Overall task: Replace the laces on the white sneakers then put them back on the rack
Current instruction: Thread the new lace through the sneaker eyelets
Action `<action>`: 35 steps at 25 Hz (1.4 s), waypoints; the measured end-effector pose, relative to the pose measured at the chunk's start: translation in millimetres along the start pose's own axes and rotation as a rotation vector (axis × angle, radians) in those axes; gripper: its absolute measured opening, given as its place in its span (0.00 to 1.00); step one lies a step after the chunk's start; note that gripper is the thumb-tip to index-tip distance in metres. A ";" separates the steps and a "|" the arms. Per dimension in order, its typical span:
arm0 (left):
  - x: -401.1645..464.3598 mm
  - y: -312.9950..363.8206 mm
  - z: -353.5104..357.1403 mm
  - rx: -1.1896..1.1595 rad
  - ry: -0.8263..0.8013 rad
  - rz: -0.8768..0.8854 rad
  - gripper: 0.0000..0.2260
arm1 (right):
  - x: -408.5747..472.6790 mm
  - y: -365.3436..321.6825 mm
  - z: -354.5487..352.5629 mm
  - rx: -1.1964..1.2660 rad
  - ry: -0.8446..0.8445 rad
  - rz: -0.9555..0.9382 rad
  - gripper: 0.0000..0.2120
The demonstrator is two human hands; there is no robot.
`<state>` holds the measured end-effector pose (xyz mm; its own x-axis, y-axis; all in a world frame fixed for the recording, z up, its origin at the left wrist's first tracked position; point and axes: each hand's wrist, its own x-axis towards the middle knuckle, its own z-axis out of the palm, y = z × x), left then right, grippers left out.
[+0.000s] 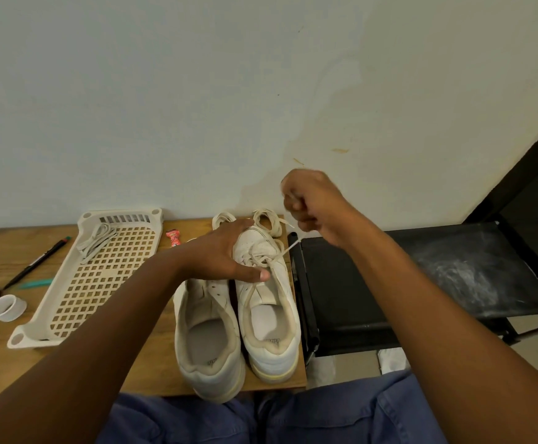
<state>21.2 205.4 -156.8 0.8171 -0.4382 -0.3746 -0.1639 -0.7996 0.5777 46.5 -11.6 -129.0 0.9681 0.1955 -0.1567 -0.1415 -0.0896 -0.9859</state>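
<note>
Two white sneakers stand side by side on the wooden table, heels toward me: the left sneaker [208, 341] and the right sneaker [269, 322]. My left hand [226, 254] rests flat across the front of both, thumb on the right sneaker's tongue. My right hand [309, 200] is raised above the table's right edge, fingers curled round a white lace [288, 248] that runs taut down to the right sneaker's eyelets. Loose coiled laces [266, 221] lie beyond the toes. Another lace [96, 240] lies in the cream tray.
A cream perforated plastic tray [101, 283] lies left of the sneakers. Further left are a black pen [35, 262], a teal pen [35, 284] and a white tape roll [7, 307]. A red wrapper [174, 237] sits behind. A black folding stool [421, 283] stands to the right.
</note>
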 end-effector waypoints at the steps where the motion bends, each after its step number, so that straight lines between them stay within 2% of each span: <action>1: -0.3 -0.5 -0.2 0.003 -0.001 -0.006 0.48 | -1.3 4.9 1.1 -0.400 -0.019 -0.051 0.08; 2: 0.2 -0.9 -0.4 0.008 -0.002 -0.013 0.49 | -1.9 12.0 2.5 -0.784 -0.089 -0.062 0.08; 3: 0.9 -1.1 0.2 0.008 -0.007 -0.017 0.50 | -2.1 19.4 4.0 -1.058 -0.201 -0.004 0.08; 4: 1.1 0.2 0.5 0.007 -0.016 -0.022 0.49 | -2.5 25.0 5.2 -1.167 -0.310 0.077 0.08; 5: 0.6 1.8 0.9 0.007 -0.027 -0.026 0.48 | -4.2 25.7 6.4 -1.150 -0.385 0.131 0.08; 6: -0.2 4.3 1.4 0.010 -0.042 -0.036 0.46 | -5.0 23.6 6.0 -1.064 -0.409 0.136 0.06; 8: 0.8 4.4 2.0 0.023 -0.051 -0.051 0.46 | -5.8 14.3 1.0 -0.764 -0.333 0.044 0.05; 12: 1.4 4.2 1.2 0.041 -0.062 -0.066 0.47 | -10.6 -7.8 -8.4 0.103 -0.021 -0.170 0.10; 15: 2.7 1.3 1.8 0.051 -0.067 -0.088 0.49 | -10.7 -15.5 -17.8 0.618 0.063 -0.202 0.12; 20: 4.8 -2.2 1.5 0.039 -0.072 -0.103 0.51 | -10.3 -11.4 -24.8 0.843 0.145 -0.165 0.10; 23: 4.4 0.5 2.0 0.046 -0.074 -0.106 0.50 | -12.3 -13.7 -32.7 1.040 0.115 -0.182 0.08; 26: 5.9 0.5 2.2 0.053 -0.084 -0.117 0.51 | -14.2 -17.3 -39.9 1.166 0.051 -0.198 0.12; 29: 5.1 1.7 0.5 0.060 -0.086 -0.134 0.51 | -16.2 -26.1 -35.6 1.069 0.006 -0.209 0.13; 31: 0.4 6.1 -1.7 0.075 -0.079 -0.119 0.48 | -17.1 -34.9 -29.7 0.863 -0.007 -0.217 0.14; 33: -6.2 12.1 -5.0 0.088 -0.035 -0.079 0.43 | -16.1 -39.3 -22.3 0.461 0.070 -0.197 0.16; 35: -11.7 16.6 -7.5 0.093 0.086 -0.018 0.33 | -14.3 -35.3 -17.4 -0.184 0.213 -0.106 0.14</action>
<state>13.1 200.3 -137.5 0.8640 -0.3896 -0.3189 -0.1958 -0.8435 0.5001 41.2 -28.2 -90.9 0.9998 0.0058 -0.0186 -0.0164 -0.2588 -0.9658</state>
